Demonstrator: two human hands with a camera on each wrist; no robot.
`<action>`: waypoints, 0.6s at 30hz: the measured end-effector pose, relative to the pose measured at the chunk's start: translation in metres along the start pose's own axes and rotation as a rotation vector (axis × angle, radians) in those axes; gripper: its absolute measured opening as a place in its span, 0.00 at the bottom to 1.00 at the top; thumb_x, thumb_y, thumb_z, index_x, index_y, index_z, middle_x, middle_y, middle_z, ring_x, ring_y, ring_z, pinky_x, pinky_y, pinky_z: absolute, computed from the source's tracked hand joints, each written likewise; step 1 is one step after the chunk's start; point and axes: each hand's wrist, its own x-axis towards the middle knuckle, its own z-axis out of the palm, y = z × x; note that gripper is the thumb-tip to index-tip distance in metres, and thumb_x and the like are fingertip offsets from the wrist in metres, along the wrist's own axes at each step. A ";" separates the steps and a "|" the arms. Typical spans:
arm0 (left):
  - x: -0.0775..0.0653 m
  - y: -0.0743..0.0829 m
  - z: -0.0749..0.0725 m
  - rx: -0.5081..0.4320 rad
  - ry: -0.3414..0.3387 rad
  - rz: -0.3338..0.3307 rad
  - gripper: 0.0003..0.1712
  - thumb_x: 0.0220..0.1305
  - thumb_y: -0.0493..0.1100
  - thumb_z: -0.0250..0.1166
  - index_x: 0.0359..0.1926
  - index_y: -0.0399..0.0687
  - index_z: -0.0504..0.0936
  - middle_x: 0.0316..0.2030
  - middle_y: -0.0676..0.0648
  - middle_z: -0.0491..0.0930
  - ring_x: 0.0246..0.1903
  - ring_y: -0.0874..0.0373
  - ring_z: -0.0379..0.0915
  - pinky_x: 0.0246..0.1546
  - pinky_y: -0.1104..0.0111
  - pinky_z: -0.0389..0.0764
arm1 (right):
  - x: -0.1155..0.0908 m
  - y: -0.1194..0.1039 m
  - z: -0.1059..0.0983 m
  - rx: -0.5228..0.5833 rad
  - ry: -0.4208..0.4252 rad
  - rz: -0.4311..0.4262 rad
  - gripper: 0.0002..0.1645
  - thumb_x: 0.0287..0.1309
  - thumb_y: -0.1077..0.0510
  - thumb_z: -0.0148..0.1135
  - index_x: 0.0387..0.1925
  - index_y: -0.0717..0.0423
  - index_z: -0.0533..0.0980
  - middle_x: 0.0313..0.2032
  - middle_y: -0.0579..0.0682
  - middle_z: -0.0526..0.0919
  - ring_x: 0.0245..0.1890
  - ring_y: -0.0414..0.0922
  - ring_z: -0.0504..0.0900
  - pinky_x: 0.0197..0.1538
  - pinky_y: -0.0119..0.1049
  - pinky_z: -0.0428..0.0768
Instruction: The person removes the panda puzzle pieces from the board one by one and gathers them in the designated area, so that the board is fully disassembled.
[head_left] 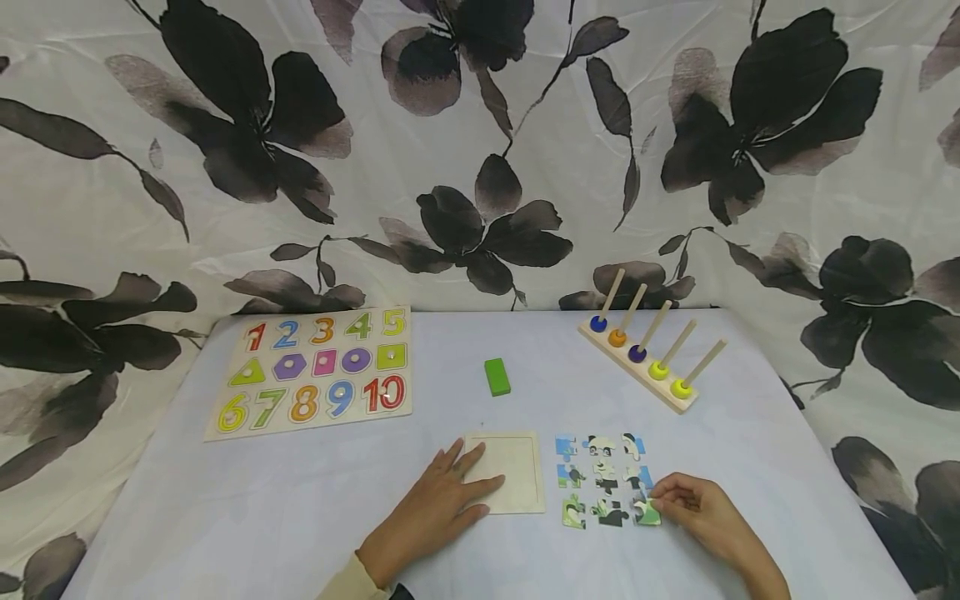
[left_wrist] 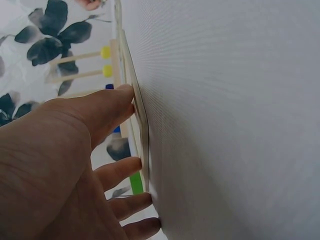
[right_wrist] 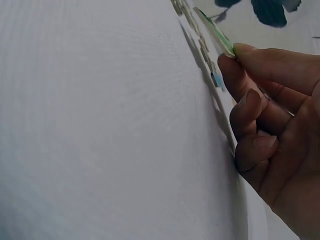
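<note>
My left hand [head_left: 435, 508] lies with fingers spread on the left side of a square wooden puzzle tray [head_left: 528, 475]. In the left wrist view its thumb and a finger touch the tray's edge [left_wrist: 142, 120]. Right of the tray, several panda jigsaw pieces [head_left: 606, 479] lie in spaced rows. At their lower right corner, my right hand [head_left: 701, 510] pinches a green jigsaw piece [head_left: 647, 512] between thumb and index finger. The right wrist view shows this piece [right_wrist: 217, 32] tilted up off the cloth, the other fingers curled below.
A number and shape board [head_left: 307, 375] lies at the back left. Behind the tray is a green block [head_left: 497, 377]. A peg stand [head_left: 637, 367] with coloured beads stands at the back right. White cloth [head_left: 277, 508] covers the table; a floral curtain [head_left: 480, 125] hangs behind.
</note>
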 end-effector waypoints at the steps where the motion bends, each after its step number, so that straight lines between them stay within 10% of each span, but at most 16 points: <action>1: 0.000 0.000 0.000 0.000 -0.001 0.000 0.23 0.65 0.52 0.61 0.61 0.65 0.77 0.70 0.43 0.61 0.71 0.37 0.46 0.67 0.42 0.55 | 0.000 0.000 0.000 -0.002 -0.001 -0.003 0.08 0.53 0.61 0.68 0.35 0.60 0.80 0.29 0.48 0.80 0.28 0.38 0.76 0.33 0.29 0.78; 18: 0.001 -0.001 0.001 -0.009 -0.010 -0.010 0.23 0.65 0.53 0.60 0.61 0.66 0.76 0.70 0.44 0.60 0.71 0.38 0.46 0.67 0.42 0.54 | 0.000 -0.005 0.000 -0.104 -0.013 -0.026 0.05 0.53 0.62 0.68 0.33 0.57 0.80 0.25 0.45 0.77 0.24 0.37 0.72 0.28 0.28 0.74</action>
